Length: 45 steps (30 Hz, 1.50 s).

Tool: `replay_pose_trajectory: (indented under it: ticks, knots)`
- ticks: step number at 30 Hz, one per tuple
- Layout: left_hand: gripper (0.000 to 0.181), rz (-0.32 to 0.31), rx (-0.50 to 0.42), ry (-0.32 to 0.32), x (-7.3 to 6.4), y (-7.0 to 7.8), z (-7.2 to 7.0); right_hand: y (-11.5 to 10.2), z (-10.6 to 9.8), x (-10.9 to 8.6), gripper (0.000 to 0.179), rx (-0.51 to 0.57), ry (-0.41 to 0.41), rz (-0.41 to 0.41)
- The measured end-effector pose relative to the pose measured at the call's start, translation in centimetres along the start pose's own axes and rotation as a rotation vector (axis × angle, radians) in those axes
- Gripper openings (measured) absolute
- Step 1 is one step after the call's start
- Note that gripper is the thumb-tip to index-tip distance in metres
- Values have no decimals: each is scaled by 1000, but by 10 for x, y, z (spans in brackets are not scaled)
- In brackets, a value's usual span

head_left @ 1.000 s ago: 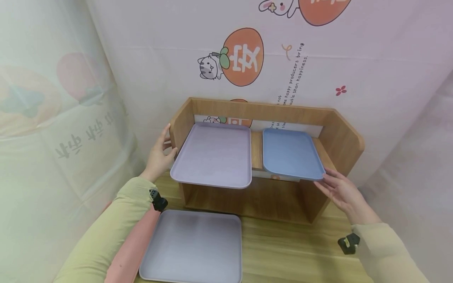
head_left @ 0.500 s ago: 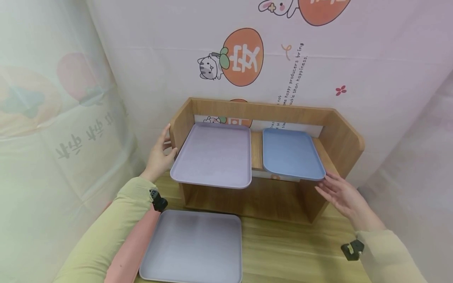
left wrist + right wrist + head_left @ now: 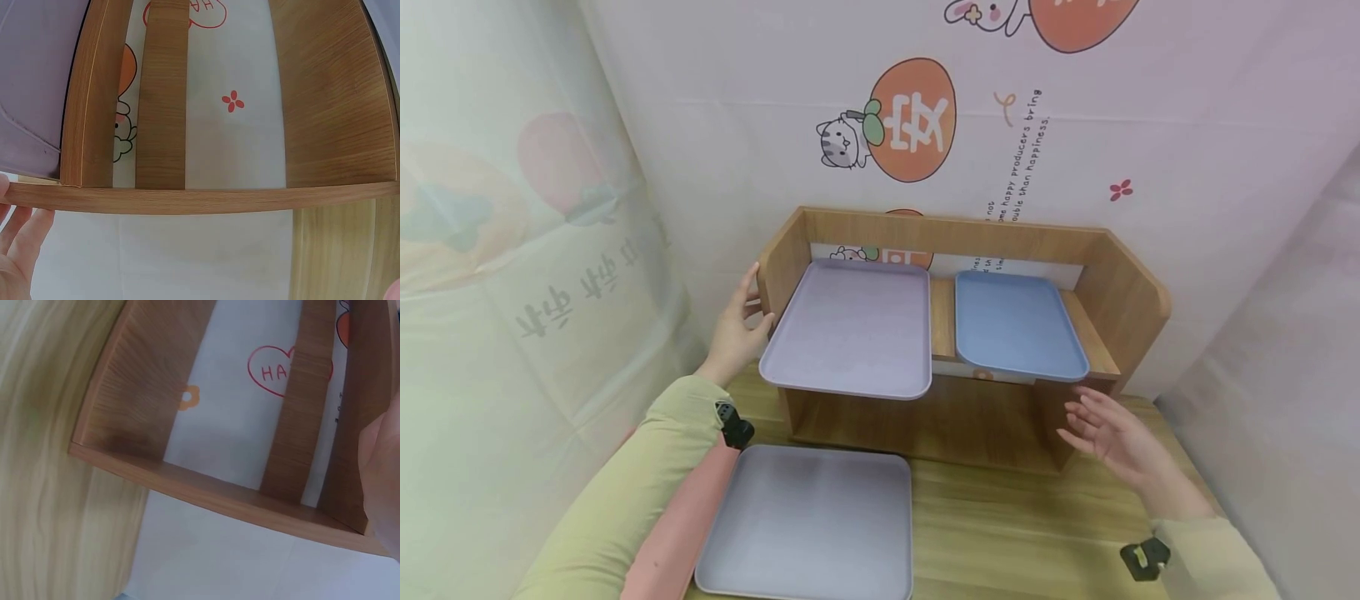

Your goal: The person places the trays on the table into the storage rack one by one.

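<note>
A two-tier wooden desktop shelf [image 3: 1108, 287] stands against the printed cloth. On its upper board lie a lilac tray [image 3: 853, 329] at left and a smaller blue tray [image 3: 1017, 325] at right, their front edges jutting past the board. My left hand [image 3: 737, 329] grips the shelf's left side panel, its thumb by the front edge; in the left wrist view, fingertips [image 3: 40, 225] touch the panel's outer face. My right hand [image 3: 1116, 442] hovers, loosely bent and holding nothing, below and right of the blue tray's front corner, apart from it.
A larger grey-lilac tray [image 3: 816, 525] lies on the wood-grain table [image 3: 992, 533] before the shelf. Something flat and pink [image 3: 681, 525] sits left of it, partly under my left forearm. Cloth [image 3: 1247, 150] hangs at the back and both sides.
My right hand has come off the blue tray's front right corner and moved slightly down. My left hand and the trays keep their places.
</note>
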<state>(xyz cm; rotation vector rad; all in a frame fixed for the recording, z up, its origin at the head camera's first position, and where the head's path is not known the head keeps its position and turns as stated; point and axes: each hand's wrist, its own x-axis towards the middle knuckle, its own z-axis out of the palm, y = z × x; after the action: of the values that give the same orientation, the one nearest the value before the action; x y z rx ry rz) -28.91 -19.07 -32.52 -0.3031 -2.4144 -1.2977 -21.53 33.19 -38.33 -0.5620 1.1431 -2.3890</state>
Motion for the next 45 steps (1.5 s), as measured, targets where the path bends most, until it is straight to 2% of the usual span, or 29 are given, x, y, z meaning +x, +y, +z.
replay_pose_trajectory:
  ticks: [4, 14, 23, 29, 33, 39, 45]
  knots:
    - [79, 7, -1, 6, -1, 0, 0, 10, -2, 0, 42, -41, -49, 35]
    - [79, 14, 5, 11, 0, -2, -1, 46, -7, -5, 42, -103, -86, 119]
    - [79, -4, 3, 3, 0, 1, 0, 98, -14, -12, 38, -208, 32, 247]
    - [79, 0, 9, 2, 1, 0, 1, 135, -15, -15, 28, -307, 119, 341]
    - [79, -3, 12, 2, 1, -1, 1, 164, -16, -15, 25, -351, 145, 387]
    - [79, -6, 18, 1, 1, -1, 1, 199, -12, -11, 60, -394, 200, 399]
    - [79, -15, 14, 2, 1, 0, 0, 217, -2, -4, 68, -535, 253, 391]
